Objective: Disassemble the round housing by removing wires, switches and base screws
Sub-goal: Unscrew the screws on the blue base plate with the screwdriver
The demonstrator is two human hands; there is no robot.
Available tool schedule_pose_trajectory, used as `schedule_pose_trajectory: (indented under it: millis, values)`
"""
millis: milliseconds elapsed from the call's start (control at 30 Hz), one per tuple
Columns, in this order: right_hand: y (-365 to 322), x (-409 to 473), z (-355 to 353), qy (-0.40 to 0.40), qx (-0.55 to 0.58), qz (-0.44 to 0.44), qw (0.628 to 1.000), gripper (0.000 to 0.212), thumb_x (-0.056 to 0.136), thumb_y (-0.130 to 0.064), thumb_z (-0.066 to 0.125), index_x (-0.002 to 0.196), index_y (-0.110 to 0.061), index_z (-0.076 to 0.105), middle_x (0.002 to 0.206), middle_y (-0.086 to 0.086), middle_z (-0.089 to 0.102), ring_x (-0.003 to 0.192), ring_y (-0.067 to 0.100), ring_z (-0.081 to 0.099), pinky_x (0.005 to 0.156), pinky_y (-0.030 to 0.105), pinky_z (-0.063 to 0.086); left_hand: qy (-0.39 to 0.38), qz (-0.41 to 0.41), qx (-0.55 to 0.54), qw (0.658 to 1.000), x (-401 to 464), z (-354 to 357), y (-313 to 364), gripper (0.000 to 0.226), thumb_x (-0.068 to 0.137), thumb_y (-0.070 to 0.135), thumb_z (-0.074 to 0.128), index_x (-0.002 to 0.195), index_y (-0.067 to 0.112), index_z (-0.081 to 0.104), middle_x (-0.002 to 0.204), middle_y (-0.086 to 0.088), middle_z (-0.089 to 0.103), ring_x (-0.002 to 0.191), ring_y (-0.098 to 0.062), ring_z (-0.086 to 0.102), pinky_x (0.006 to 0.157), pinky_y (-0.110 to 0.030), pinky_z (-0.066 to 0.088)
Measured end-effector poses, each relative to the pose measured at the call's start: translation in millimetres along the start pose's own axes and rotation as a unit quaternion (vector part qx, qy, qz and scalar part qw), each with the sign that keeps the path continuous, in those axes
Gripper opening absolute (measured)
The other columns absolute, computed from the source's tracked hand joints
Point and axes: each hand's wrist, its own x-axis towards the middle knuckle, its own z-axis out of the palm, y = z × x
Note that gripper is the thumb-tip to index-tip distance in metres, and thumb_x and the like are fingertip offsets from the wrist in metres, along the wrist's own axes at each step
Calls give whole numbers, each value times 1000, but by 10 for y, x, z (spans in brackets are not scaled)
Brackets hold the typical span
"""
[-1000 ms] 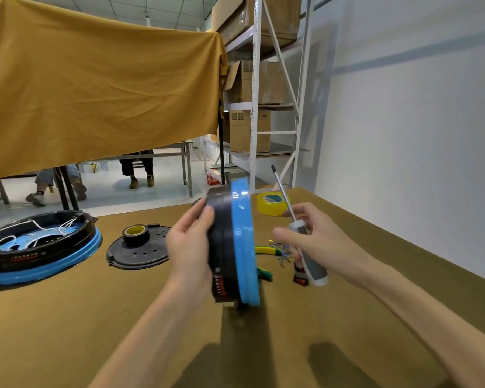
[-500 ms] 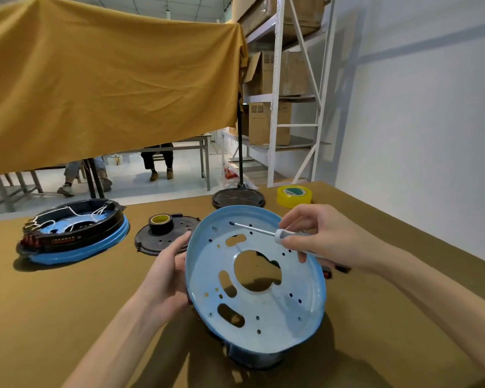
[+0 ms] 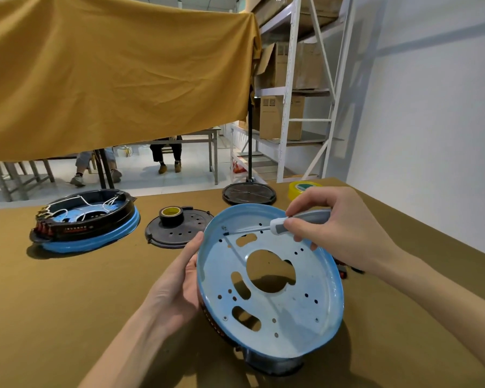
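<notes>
The round housing (image 3: 289, 312) stands tilted on the brown table with its blue perforated base plate facing me. My left hand (image 3: 179, 287) grips its left rim, fingers behind the black body. My right hand (image 3: 336, 225) holds a grey-and-white screwdriver (image 3: 280, 226) across the plate. The tip sits on a screw (image 3: 224, 230) near the plate's upper left edge.
A second housing (image 3: 87, 222) with white wires and red switches lies at the left. A black perforated lid (image 3: 179, 233) carries a tape roll (image 3: 170, 214). A black disc stand (image 3: 249, 194) and yellow tape (image 3: 303, 188) sit at the table's far edge. Shelving with boxes stands behind.
The housing turned from edge-on to showing its blue base plate. My right hand swung the screwdriver down from upright and brought its tip onto a screw at the plate's upper left.
</notes>
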Motion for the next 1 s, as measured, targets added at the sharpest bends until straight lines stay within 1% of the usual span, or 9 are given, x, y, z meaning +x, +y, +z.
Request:
schedule_pose_trajectory:
  millis: [133,367,633,700,767,833,867,967,1000]
  values:
    - [-14,16,-25,14,6,-1,1000,10,83,-19,81,85,-25,74,81,-9,73,70,14,75,54,26,61,-1,4,-9,1000,4,-13,-3,40,80,46,74,93,9,82,91,-13,77,74,-26,75,63,-36,62]
    - [-17,30,-23,32,-11,-1,999,10,82,-22,82,86,-26,73,85,-10,71,73,10,74,56,20,58,8,16,0,1000,-2,-30,-19,42,69,47,80,89,10,82,90,-13,78,75,-26,76,63,-37,62]
    - [-115,85,-50,12,-30,0,999,9,84,-20,81,85,-24,73,85,-7,72,71,11,73,62,26,62,3,16,8,1000,-7,-47,-18,44,69,48,79,88,9,82,89,-14,78,73,-28,76,62,-38,62]
    - [-162,123,-73,-5,-63,4,998,6,84,-24,79,85,-26,73,85,-9,71,75,8,69,65,22,59,-3,17,10,1000,-12,-39,-14,43,68,48,79,86,10,83,87,-14,78,72,-27,76,61,-37,62]
    - [-231,199,-92,-18,-112,4,994,5,84,-32,78,84,-29,73,84,-12,70,78,3,64,61,15,52,-4,17,13,1000,-16,-31,-8,42,69,49,78,85,10,83,86,-13,78,71,-27,76,60,-36,62]
    - [-325,322,-115,-32,-159,12,987,11,81,-37,79,84,-30,70,83,-11,68,73,4,63,54,14,46,0,15,11,1000,-13,-23,-5,41,73,49,76,83,10,83,84,-13,77,69,-26,75,59,-35,61]
    - [-377,394,-120,-35,-159,19,987,16,80,-36,81,86,-28,68,83,-9,67,69,5,64,53,17,46,1,15,9,1000,-13,-25,-5,40,74,48,75,83,10,83,84,-13,77,68,-25,75,58,-34,61]
    - [-567,581,-67,-11,-72,17,997,31,79,-29,87,94,-16,63,80,3,71,55,13,72,46,23,54,5,15,4,1000,-16,-29,-13,39,75,47,76,84,10,83,84,-12,78,68,-25,75,58,-34,61]
    - [-625,633,-24,14,-87,-8,996,34,80,-31,87,97,-14,63,83,5,70,57,15,72,48,26,57,8,13,3,1000,-21,-33,-16,40,74,48,76,85,10,83,85,-12,78,68,-25,75,58,-34,61]
